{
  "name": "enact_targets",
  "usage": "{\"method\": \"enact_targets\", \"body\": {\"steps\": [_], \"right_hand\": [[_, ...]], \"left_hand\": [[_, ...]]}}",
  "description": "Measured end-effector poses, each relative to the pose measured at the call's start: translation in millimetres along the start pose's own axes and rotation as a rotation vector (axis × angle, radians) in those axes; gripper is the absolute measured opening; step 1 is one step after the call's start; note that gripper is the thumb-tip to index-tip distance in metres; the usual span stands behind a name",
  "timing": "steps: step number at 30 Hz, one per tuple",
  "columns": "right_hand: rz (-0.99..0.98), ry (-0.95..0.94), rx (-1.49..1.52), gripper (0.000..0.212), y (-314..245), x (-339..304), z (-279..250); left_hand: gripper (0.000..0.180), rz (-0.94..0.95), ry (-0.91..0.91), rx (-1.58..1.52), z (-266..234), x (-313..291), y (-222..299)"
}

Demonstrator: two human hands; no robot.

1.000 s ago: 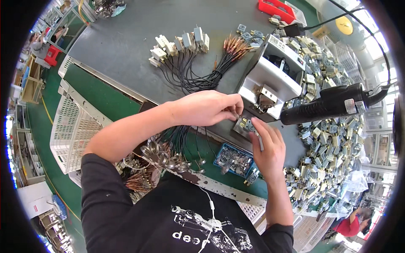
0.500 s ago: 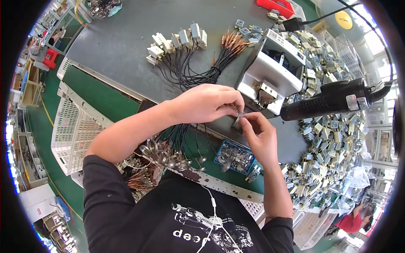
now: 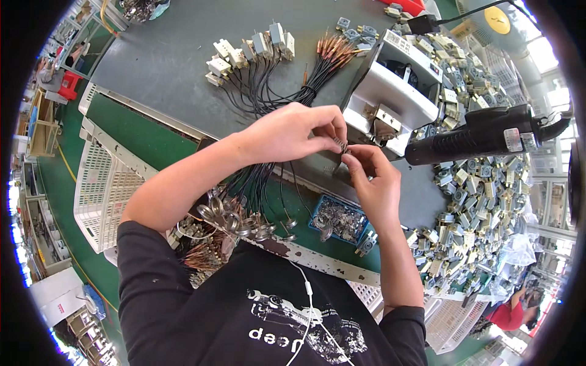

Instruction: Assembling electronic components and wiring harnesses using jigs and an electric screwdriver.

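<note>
My left hand (image 3: 299,135) reaches over the edge of the dark table, its thumb and fingertips pinched on a small spring-like metal piece (image 3: 343,147). From the other side my right hand (image 3: 373,174) pinches the same piece between thumb and forefinger. The fingers cover most of it. Just beyond the hands stands a silver metal machine (image 3: 397,85) with an open front and a small metal part in it. Below them is a blue tray (image 3: 314,223) filled with small metal parts.
Black cables (image 3: 262,97) with white and grey blocks lie behind my left hand. A black cylindrical tool (image 3: 461,143) juts in at the right, above a large heap of small grey and cream blocks (image 3: 473,213). Round metal discs (image 3: 229,219) hang near the table edge.
Both hands have moved slightly up in the picture, still pinched together. More of the spring-like piece shows between the fingertips. The whole view has shifted slightly.
</note>
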State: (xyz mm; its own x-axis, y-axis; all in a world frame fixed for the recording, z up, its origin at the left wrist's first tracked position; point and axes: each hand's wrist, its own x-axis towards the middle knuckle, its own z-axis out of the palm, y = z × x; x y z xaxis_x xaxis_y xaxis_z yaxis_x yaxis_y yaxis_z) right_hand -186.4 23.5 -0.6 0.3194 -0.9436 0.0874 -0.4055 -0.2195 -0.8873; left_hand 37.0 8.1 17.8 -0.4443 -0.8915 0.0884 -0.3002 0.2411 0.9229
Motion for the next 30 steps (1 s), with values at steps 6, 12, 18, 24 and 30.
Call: {"method": "enact_targets", "body": {"steps": [6, 12, 18, 24, 30], "right_hand": [[-0.073, 0.011, -0.299, 0.024, -8.2, -4.0, 2.0], [-0.324, -0.436, -0.63, 0.025, -18.9, -44.6, 20.9], [-0.216, -0.366, -0.648, 0.016, -50.2, -29.4, -49.4], [-0.112, -0.42, -0.455, 0.023, -14.5, -32.9, -58.9], [-0.065, -0.212, -0.313, 0.022, 6.6, -55.1, -36.6]], "left_hand": [[0.015, 0.148, 0.081, 0.314, -7.0, 1.6, -7.9], [0.014, 0.185, 0.223, 0.386, -26.9, 0.0, 10.7], [0.014, 0.217, 0.212, 0.43, -27.1, -9.2, 19.3], [0.018, 0.483, 0.008, 0.572, 8.6, 13.6, 11.4], [0.015, 0.492, -0.073, 0.596, 38.6, 30.4, -6.3]]}}
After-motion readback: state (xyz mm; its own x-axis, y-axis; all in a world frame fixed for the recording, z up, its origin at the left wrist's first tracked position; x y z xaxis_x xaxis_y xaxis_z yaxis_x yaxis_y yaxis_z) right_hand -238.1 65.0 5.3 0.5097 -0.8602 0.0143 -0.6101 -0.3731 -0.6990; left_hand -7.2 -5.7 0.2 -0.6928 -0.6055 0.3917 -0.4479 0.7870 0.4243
